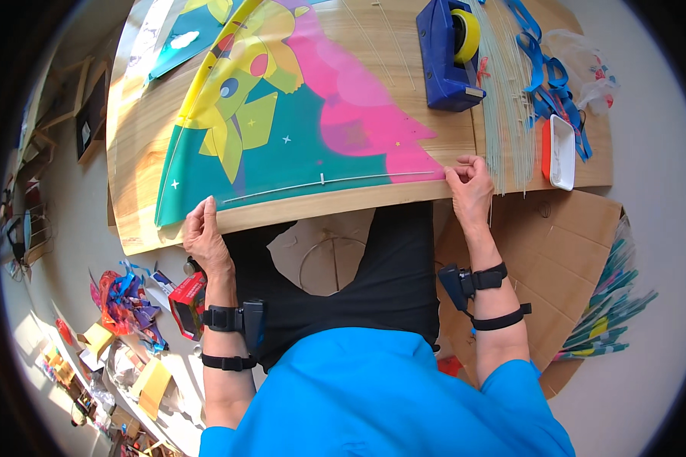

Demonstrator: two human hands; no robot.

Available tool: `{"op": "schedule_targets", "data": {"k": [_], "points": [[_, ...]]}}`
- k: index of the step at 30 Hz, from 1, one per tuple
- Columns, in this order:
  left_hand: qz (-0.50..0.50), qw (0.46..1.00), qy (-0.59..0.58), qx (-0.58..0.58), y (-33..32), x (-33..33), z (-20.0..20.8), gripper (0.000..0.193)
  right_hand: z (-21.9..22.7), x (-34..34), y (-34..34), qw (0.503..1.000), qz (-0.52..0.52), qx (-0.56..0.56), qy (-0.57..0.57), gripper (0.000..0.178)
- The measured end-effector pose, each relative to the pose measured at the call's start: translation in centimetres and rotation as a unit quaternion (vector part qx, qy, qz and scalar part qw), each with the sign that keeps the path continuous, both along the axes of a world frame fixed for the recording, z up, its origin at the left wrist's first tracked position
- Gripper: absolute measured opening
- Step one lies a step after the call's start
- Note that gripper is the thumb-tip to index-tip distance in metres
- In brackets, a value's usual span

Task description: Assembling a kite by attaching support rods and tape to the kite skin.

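Note:
A thin printed kite sail [282, 152] in teal, pink and yellow lies on the wooden table, its near edge along the table's front. A slender white rod [274, 188] with a small white connector near its middle runs beside that near edge. My left hand [208, 242] is closed, thumb and fingers pinching the sail's edge by the rod's left end. At the pink right tip, my right hand [471, 189] is also closed in a pinch on the sail. Whether either hand grips the rod's end too is hidden by the fingers.
A blue tape dispenser [440, 72] with yellow tape stands at the back. Right of it lie several thin rods [511, 114], blue ribbon [560, 95] and a red-and-white tray [562, 152]. Cardboard [556, 251] sits below the table's right side.

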State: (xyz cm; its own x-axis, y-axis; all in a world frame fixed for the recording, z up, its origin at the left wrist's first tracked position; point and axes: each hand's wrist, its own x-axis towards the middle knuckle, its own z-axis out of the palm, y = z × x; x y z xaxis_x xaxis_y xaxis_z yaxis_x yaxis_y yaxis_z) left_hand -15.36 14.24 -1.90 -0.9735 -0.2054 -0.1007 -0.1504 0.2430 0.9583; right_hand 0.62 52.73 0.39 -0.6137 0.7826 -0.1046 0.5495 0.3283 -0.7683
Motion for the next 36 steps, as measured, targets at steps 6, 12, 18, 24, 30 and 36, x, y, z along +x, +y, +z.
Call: {"op": "schedule_targets", "data": {"k": [6,12,18,24,30,36], "points": [[0.001,1.000,0.011,-0.027,0.1,0.0,-0.6,0.019,-0.4,-0.3,0.0,1.000,-0.003,0.020,-0.024,0.029],[-0.003,0.999,0.014,-0.051,0.1,0.0,-1.0,0.018,-0.3,-0.4,-0.1,0.998,-0.004,0.037,-0.041,0.029],[0.017,0.998,0.021,-0.056,0.2,0.3,-1.2,0.014,-0.2,-0.5,-0.6,0.998,0.004,0.055,-0.029,0.026],[0.000,0.996,0.033,-0.077,1.0,0.4,-0.1,0.011,-0.3,-0.1,-0.4,0.995,0.008,0.078,-0.060,0.023],[0.004,0.996,0.039,-0.080,0.9,0.7,-0.3,0.014,-0.8,0.0,-0.3,0.994,0.019,0.097,-0.055,0.023],[0.010,0.997,0.037,-0.072,0.9,0.7,-0.3,0.015,-0.1,-0.4,-0.8,0.991,0.021,0.104,-0.076,0.023]]}}
